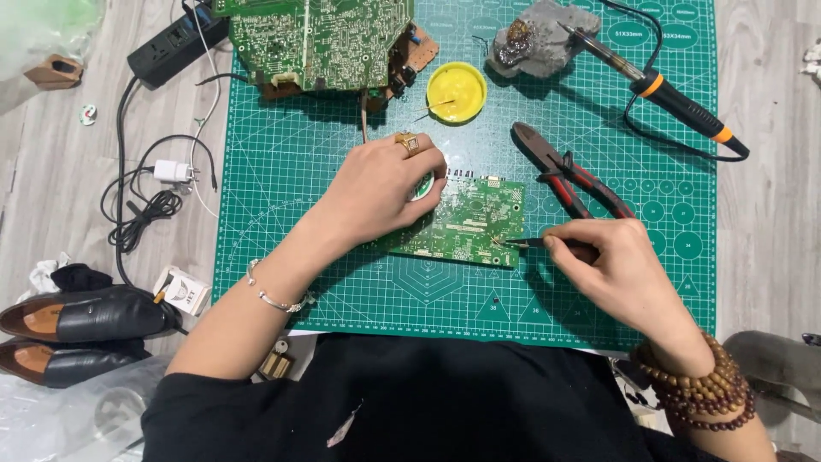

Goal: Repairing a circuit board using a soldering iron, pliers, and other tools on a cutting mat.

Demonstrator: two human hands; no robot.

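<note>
On the green mat before me, my left hand presses flat on a small board while my right hand pinches tweezers at its right edge. Work looks midway. Farther off lie pliers, a yellow flux tin and an unused soldering iron.

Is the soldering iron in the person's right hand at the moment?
No, the soldering iron lies on the green cutting mat, while the right hand holds tweezers against the small circuit board.
</note>
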